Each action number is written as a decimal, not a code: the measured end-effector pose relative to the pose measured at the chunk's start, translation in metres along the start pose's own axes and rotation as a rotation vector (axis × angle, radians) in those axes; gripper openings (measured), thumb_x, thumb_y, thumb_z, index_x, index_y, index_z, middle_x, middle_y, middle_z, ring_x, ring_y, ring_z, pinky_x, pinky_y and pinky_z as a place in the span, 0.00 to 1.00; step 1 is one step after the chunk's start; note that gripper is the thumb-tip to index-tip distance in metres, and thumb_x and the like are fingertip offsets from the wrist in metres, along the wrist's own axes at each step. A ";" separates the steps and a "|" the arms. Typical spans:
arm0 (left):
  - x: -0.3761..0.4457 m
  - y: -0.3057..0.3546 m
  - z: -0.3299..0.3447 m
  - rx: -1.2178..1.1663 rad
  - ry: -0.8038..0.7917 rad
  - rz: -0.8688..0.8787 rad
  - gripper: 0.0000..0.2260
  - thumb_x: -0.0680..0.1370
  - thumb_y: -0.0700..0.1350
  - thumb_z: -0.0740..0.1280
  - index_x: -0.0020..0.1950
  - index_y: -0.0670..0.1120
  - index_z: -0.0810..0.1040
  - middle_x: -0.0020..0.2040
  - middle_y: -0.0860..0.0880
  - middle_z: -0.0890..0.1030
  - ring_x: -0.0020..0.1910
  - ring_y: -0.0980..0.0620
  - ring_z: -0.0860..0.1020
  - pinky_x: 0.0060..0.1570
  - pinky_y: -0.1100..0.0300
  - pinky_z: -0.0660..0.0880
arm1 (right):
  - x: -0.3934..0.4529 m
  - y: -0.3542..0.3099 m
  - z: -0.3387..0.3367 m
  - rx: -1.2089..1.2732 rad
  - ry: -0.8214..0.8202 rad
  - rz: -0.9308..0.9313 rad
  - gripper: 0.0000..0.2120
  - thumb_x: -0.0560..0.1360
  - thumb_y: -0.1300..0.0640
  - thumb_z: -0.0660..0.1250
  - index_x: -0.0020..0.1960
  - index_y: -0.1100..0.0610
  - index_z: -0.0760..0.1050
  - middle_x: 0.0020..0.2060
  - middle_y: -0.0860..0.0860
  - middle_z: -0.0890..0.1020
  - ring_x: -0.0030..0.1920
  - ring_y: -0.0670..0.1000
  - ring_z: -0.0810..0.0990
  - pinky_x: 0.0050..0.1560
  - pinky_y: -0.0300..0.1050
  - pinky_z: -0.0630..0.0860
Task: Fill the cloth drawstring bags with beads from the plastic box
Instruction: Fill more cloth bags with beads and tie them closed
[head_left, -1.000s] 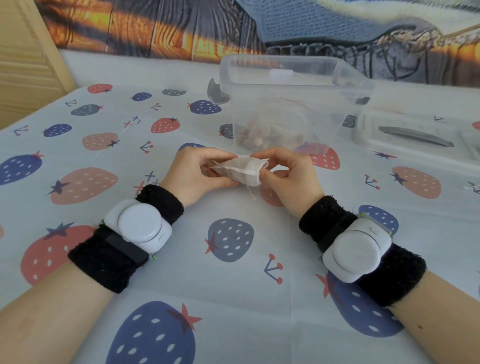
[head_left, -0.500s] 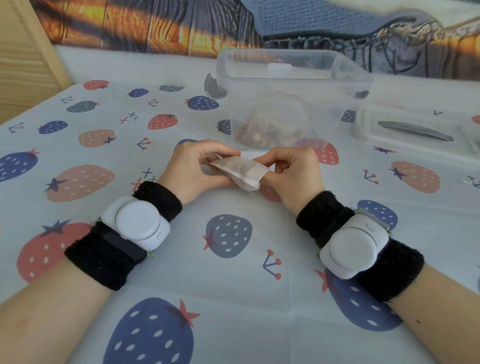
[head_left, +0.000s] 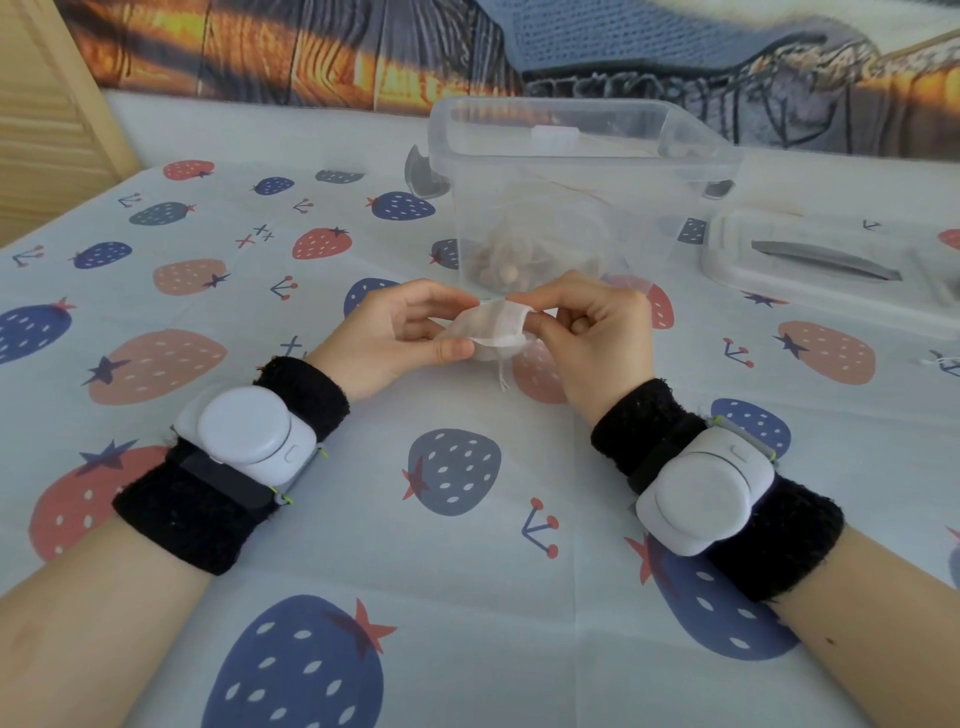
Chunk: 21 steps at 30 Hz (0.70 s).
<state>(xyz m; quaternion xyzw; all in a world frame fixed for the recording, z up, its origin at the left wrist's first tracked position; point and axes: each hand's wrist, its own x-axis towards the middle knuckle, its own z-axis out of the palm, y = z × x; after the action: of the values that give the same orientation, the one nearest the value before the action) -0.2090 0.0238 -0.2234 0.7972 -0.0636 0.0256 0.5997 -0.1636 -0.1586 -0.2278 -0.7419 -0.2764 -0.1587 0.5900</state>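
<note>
Head view: cloth bag (head_left: 491, 327) crosswise between left hand (head_left: 400, 338) and right hand (head_left: 597, 338).

Matt white cloth bag (head_left: 491, 330); clear glossy plastic box (head_left: 576, 192); printed matt tablecloth (head_left: 467, 597).

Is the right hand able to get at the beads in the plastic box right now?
Probably, once freed: the plastic box has no lid on and the beads lie behind the right hand, but it pinches the cloth bag.
</note>
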 end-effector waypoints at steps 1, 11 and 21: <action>0.000 0.001 0.000 -0.012 -0.019 -0.004 0.19 0.68 0.42 0.70 0.58 0.46 0.75 0.55 0.50 0.80 0.47 0.56 0.80 0.51 0.69 0.74 | 0.000 0.000 0.000 0.022 -0.002 -0.008 0.12 0.67 0.71 0.70 0.44 0.56 0.82 0.32 0.51 0.79 0.27 0.43 0.64 0.31 0.31 0.63; -0.001 -0.002 0.004 0.028 -0.099 -0.003 0.21 0.69 0.29 0.71 0.56 0.48 0.76 0.50 0.51 0.80 0.46 0.57 0.78 0.51 0.68 0.75 | 0.002 -0.008 -0.004 0.289 -0.079 0.255 0.08 0.70 0.69 0.70 0.39 0.56 0.79 0.23 0.45 0.74 0.19 0.41 0.64 0.23 0.31 0.62; -0.003 0.002 0.003 0.010 -0.101 -0.027 0.16 0.68 0.39 0.72 0.54 0.50 0.78 0.50 0.56 0.81 0.47 0.57 0.79 0.52 0.69 0.74 | 0.006 0.002 -0.006 0.564 -0.132 0.544 0.09 0.75 0.68 0.64 0.37 0.61 0.75 0.20 0.46 0.71 0.16 0.43 0.58 0.20 0.31 0.55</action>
<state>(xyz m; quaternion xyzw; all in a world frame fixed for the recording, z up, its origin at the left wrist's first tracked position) -0.2127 0.0206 -0.2229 0.8013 -0.0831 -0.0224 0.5920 -0.1571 -0.1632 -0.2244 -0.6055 -0.1399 0.1333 0.7720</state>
